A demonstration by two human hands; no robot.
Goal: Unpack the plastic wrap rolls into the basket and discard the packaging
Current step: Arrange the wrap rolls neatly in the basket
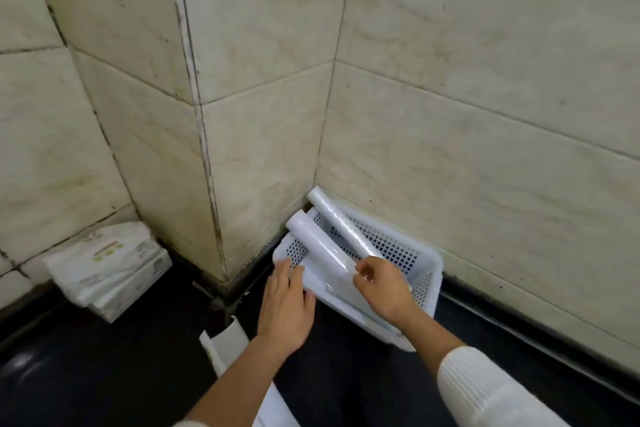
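A white perforated plastic basket (420,263) sits on the dark counter in the tiled corner. Two plastic wrap rolls lean in it, their far ends sticking out over the back rim: a rear roll (337,220) and a front roll (320,248). My right hand (381,286) pinches the near end of the front roll. My left hand (287,305) lies flat with fingers apart against the basket's left front rim, holding nothing. White packaging (227,343) lies on the counter beneath my left forearm.
A stack of white packets with green print (110,267) rests against the left wall. Tiled walls close in behind and to the right, with a protruding tiled corner (207,156) just left of the basket. The dark counter (104,374) stretches toward me.
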